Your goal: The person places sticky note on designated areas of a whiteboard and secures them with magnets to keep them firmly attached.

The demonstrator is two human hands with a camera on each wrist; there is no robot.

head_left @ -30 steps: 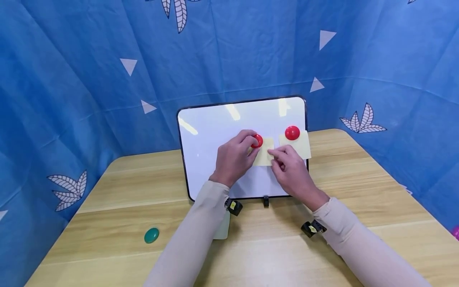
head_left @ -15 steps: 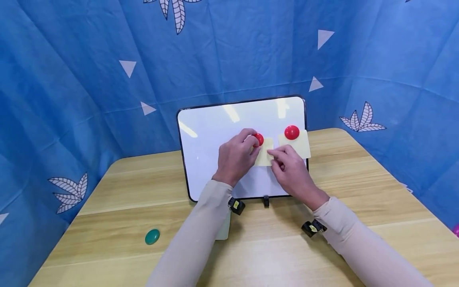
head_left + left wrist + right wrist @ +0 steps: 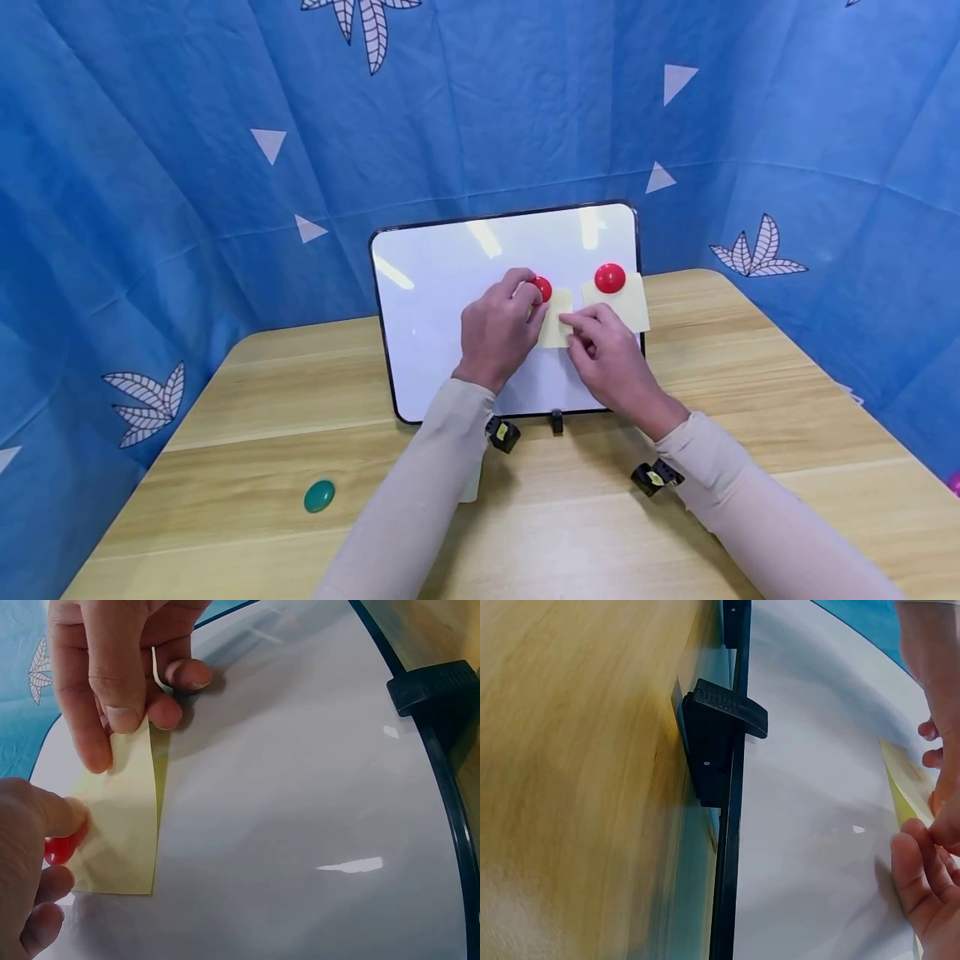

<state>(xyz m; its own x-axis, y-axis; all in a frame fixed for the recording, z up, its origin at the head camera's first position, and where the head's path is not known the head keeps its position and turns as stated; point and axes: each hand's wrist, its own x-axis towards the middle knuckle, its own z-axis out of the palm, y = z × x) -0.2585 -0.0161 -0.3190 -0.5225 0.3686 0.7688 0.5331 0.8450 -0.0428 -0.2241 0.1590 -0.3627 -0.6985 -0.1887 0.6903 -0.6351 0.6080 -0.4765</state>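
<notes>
A whiteboard (image 3: 431,333) leans upright on the table. With its thumb and fingers, my left hand (image 3: 495,333) grips a round red magnet (image 3: 543,289) at the top of a yellow sticky note (image 3: 555,332). The thumb and index finger of my right hand (image 3: 611,358) pinch that note's right side. In the left wrist view, the note (image 3: 124,825) stretches between both hands, one long edge standing off the board. Just right of it, a second red magnet (image 3: 611,278) sits on another yellow note (image 3: 626,310), whose right side overhangs the frame.
A green round magnet (image 3: 319,496) lies on the wooden table (image 3: 247,458), left of my arm. A pale green flat object (image 3: 471,486) shows partly behind my left forearm. A black stand clip (image 3: 724,712) grips the board's lower edge. Blue cloth (image 3: 525,100) hangs behind.
My left hand and forearm have shifted slightly right and up, the red magnet moving a little with the fingers. My right hand stays in place on the note.
</notes>
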